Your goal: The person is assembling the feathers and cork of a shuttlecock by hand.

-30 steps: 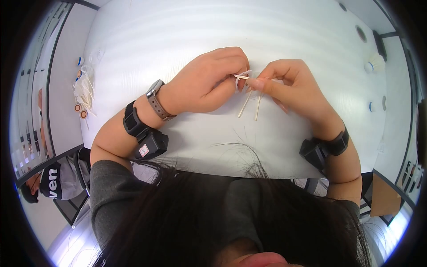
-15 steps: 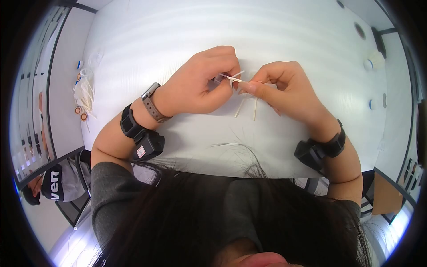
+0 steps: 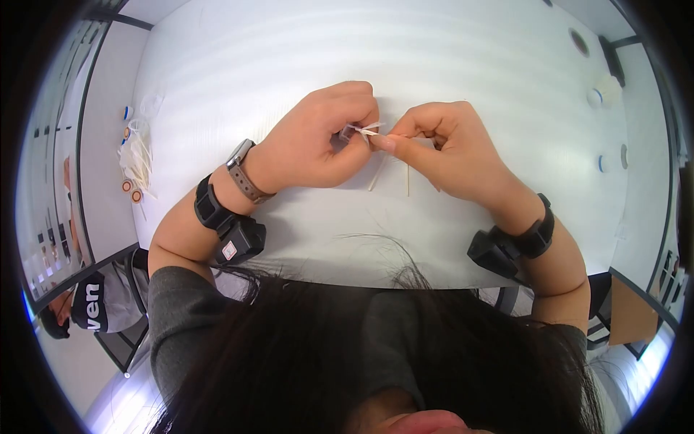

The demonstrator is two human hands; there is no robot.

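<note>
In the middle of the table my two hands meet almost fingertip to fingertip. My left hand (image 3: 325, 137) is closed, and a small clear plastic piece (image 3: 347, 133) shows between its thumb and curled fingers. Several thin cream sticks (image 3: 370, 132) cross at its fingertips, beside the plastic. My right hand (image 3: 448, 148) pinches the sticks' near ends between thumb and forefinger; its other fingers curl inward. Below the hands, two more thin sticks (image 3: 408, 179) slant down toward me, their upper parts hidden behind the right hand.
At the table's left edge lies a pile of pale sticks (image 3: 136, 158) in clear plastic, with round brown-rimmed pieces (image 3: 136, 196) and a blue cap (image 3: 128, 113). A shuttlecock-like white object (image 3: 606, 94) and a blue-white cap (image 3: 601, 163) are at the right. Another person (image 3: 90, 307) is at lower left.
Both hands have shifted slightly left, the right one more, so they are closer together. The crossing sticks between the fingertips have turned and less of them shows.
</note>
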